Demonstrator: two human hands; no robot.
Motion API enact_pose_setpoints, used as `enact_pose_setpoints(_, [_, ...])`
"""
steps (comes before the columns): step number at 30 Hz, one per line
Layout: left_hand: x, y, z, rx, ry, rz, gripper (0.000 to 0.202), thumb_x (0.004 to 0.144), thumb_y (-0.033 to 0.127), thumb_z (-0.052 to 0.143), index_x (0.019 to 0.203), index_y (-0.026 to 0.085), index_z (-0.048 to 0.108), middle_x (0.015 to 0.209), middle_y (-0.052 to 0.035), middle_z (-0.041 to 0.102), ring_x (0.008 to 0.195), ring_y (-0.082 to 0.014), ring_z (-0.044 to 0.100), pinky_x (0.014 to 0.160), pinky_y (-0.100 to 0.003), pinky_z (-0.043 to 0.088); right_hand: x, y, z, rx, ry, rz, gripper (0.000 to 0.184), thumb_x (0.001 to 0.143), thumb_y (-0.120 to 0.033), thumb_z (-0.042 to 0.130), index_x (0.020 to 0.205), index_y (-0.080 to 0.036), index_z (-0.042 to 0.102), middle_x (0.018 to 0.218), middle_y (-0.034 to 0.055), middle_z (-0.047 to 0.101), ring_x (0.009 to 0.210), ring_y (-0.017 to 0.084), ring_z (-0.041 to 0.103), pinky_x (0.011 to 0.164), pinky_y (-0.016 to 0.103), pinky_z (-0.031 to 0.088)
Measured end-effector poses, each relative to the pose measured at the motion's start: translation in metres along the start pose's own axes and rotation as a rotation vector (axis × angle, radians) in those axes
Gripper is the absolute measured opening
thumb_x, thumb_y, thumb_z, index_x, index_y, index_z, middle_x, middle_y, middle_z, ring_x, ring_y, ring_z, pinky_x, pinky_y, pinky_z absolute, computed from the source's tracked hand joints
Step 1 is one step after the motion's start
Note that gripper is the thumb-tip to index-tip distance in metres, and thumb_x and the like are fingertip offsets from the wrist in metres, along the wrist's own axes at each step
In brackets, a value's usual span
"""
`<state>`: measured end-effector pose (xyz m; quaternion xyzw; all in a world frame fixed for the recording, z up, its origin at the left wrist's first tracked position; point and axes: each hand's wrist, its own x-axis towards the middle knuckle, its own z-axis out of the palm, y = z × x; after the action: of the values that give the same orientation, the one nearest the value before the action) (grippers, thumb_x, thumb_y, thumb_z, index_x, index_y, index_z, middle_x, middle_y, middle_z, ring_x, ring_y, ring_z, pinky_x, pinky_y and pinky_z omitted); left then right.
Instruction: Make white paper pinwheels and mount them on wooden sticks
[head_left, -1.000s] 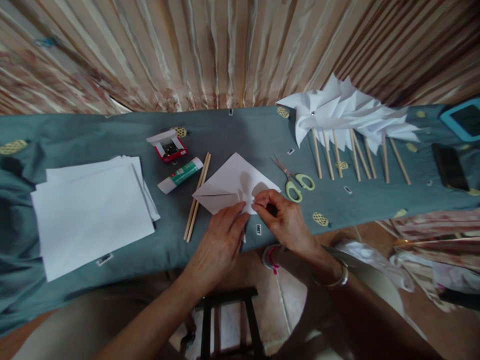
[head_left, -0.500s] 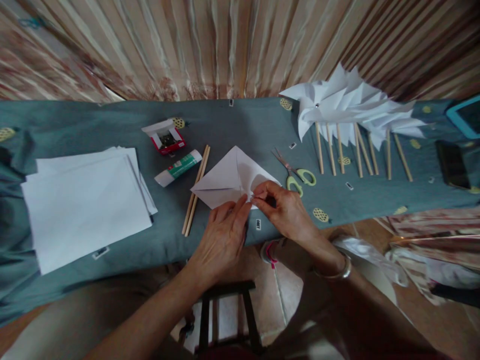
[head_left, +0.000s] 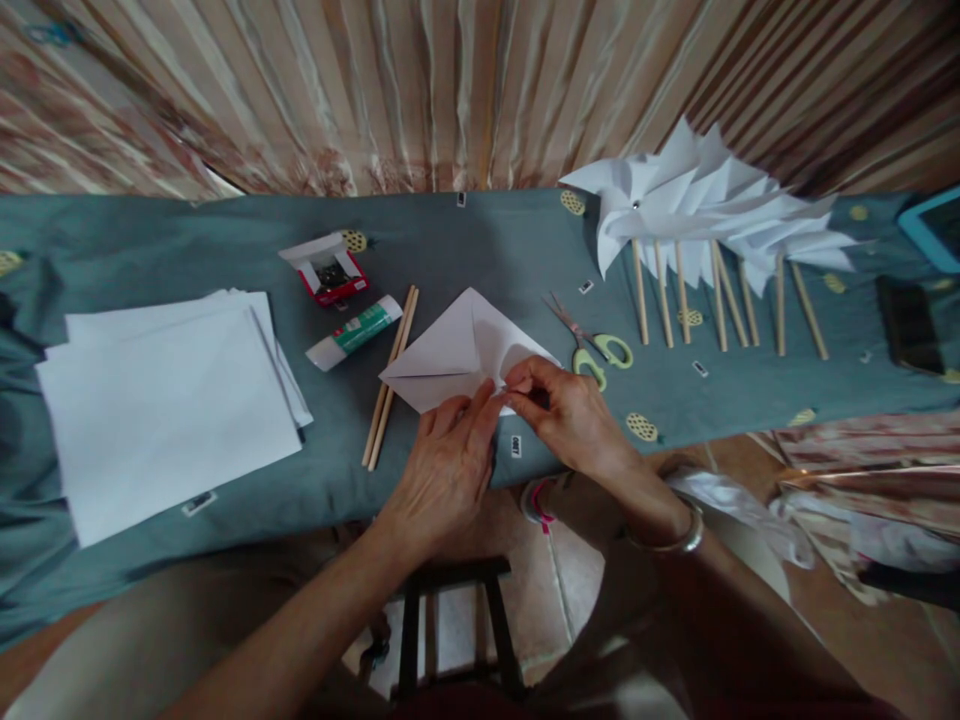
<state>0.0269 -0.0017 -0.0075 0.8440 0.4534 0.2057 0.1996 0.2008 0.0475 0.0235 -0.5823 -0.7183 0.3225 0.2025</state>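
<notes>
A square sheet of white paper (head_left: 442,350) with slits running in from its corners lies in front of me, its left corner over two wooden sticks (head_left: 390,380). My left hand (head_left: 454,460) presses the paper's near edge, fingertips close together beside its centre. With thumb and index finger pinched, my right hand (head_left: 566,410) grips the paper near its right part. The fingertips of both hands nearly meet, and what lies between them is partly hidden. Just right of the paper rest scissors (head_left: 592,345) with green handles, blades apart.
Left stands a stack of white paper (head_left: 172,420). A glue stick (head_left: 356,332) and an open red box (head_left: 330,270) of small dark pieces lie behind the sticks. Several paper pinwheels (head_left: 697,205) on sticks lie at the back right, near a phone (head_left: 907,325) and a blue-framed tablet (head_left: 934,228).
The view has shifted very slightly. Both hands stay at the same spot on the paper, with only small finger movement.
</notes>
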Motion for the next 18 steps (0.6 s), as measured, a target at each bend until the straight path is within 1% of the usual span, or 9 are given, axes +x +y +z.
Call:
enact_pose_setpoints(6, [0.0024, 0.0002, -0.0016, 0.001, -0.021, -0.030, 0.057, 0.088, 0.011, 0.043, 0.143, 0.014, 0.031, 0.143, -0.0172, 0.049, 0.114, -0.0306, 0.048, 0.089, -0.047, 0.043, 0.0011, -0.0011, -0.0007, 0.007, 0.001, 0.002, 0.003, 0.084, -0.020, 0.062, 0.086, -0.020, 0.061, 0.076, 0.0009, 0.070, 0.071, 0.016, 0.068, 0.067, 0.027, 0.050])
enact_pose_setpoints(12, [0.0037, 0.0006, -0.0015, 0.055, 0.002, -0.010, 0.051, 0.088, 0.011, 0.043, 0.139, 0.008, 0.035, 0.142, -0.0209, 0.049, 0.113, -0.0317, 0.047, 0.088, -0.047, 0.043, 0.0012, -0.0005, 0.0005, -0.018, 0.003, 0.017, 0.003, 0.084, -0.020, 0.062, 0.087, -0.019, 0.061, 0.077, 0.0011, 0.070, 0.071, 0.016, 0.067, 0.067, 0.027, 0.048])
enact_pose_setpoints(18, [0.0020, 0.0018, -0.0001, 0.072, 0.006, -0.001, 0.053, 0.089, 0.012, 0.043, 0.141, 0.010, 0.034, 0.144, -0.0197, 0.048, 0.115, -0.0316, 0.048, 0.089, -0.047, 0.043, 0.0019, -0.0016, 0.0008, -0.030, 0.011, 0.008, 0.005, 0.083, -0.016, 0.061, 0.086, -0.020, 0.060, 0.077, 0.0011, 0.070, 0.072, 0.016, 0.067, 0.066, 0.026, 0.047])
